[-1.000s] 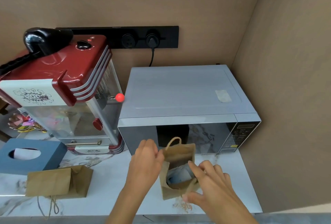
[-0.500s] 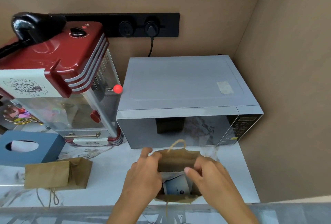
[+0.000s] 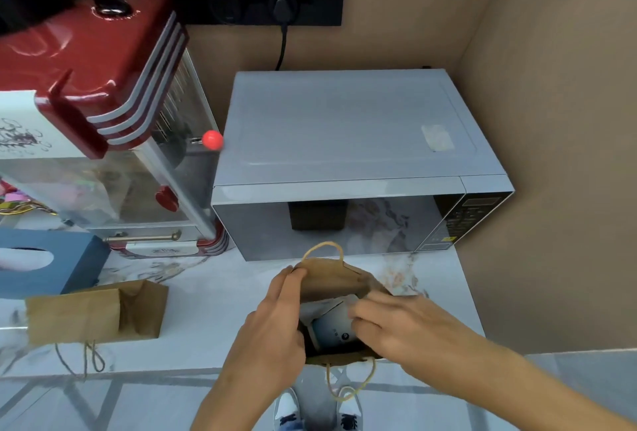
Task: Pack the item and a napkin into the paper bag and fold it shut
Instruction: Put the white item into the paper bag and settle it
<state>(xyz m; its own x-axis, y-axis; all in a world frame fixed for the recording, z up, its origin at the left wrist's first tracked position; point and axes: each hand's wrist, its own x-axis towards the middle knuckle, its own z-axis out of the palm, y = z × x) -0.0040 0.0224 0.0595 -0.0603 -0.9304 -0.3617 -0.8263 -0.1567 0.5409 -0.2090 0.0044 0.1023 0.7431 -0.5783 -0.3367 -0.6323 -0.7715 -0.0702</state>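
A small brown paper bag (image 3: 329, 280) with twine handles stands open at the counter's front edge, just before the microwave. Inside it lies a pale blue-white item (image 3: 332, 329) with white napkin paper (image 3: 315, 308) beside it. My left hand (image 3: 275, 324) grips the bag's left rim, thumb at the back corner. My right hand (image 3: 396, 327) holds the right rim, its fingers curled over the opening and touching the item and napkin. One twine handle hangs over the counter edge.
A silver microwave (image 3: 344, 141) fills the back right, against a brown wall. A red popcorn machine (image 3: 103, 113) stands at the left. A blue tissue box (image 3: 69, 265) and a second paper bag (image 3: 93, 313) lying on its side sit on the marble counter (image 3: 213, 310).
The bag has come toward me to the counter's front edge and opened wider. Both hands have shifted onto its side rims, and the view has tilted downward.
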